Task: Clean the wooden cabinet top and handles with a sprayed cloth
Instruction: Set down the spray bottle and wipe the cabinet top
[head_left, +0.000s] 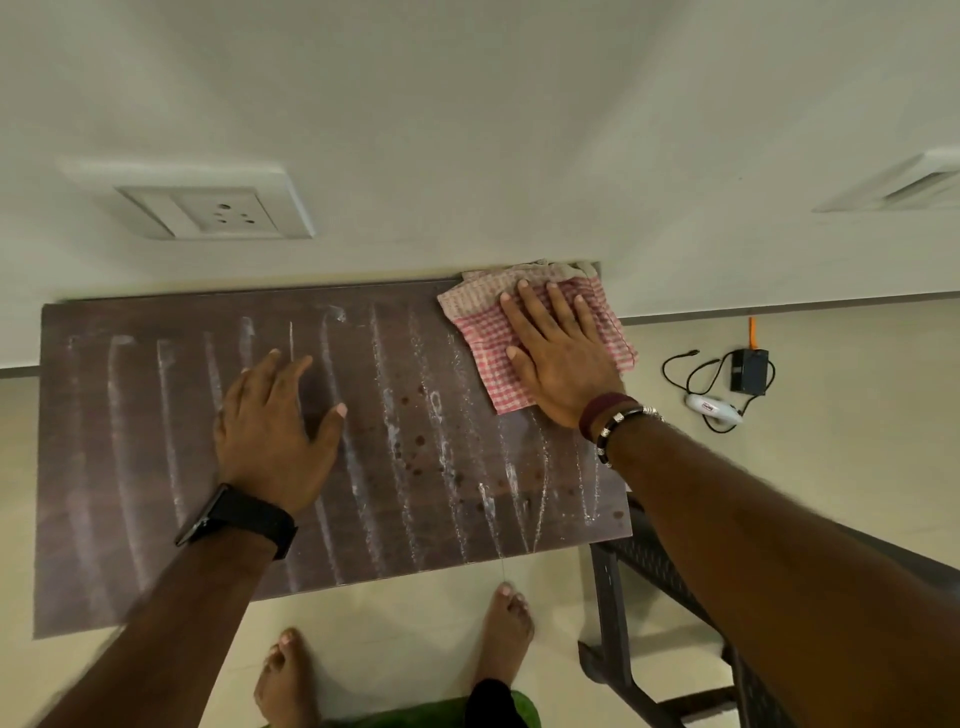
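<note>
Against the pale wall: wooden cabinet top (156, 441), dark brown, flat, rectangular, faint grain, crossed from end to end by whitish curved streaks and dotted with dark spots near the middle-right. Judged from those streaks, well into the wiping of the top but not finished; residue still to clear, handles out of sight and, as far as can be told, not yet done. Beside the right end, dark plastic chair (649, 597), perforated seat, angular legs. At the far right corner of the top, cloth (480, 304), thin woven cotton, pink-and-white check, crumpled at the wall edge, one corner overhanging the end. Pressed flat on it, right hand (558, 358), fingers spread, palm down, pinning rather than clenching. Near the middle of the top, left hand (275, 415), unclenched, fingers loosely curved, empty, low over the wood; contact not clear. No spray bottle visible.
</note>
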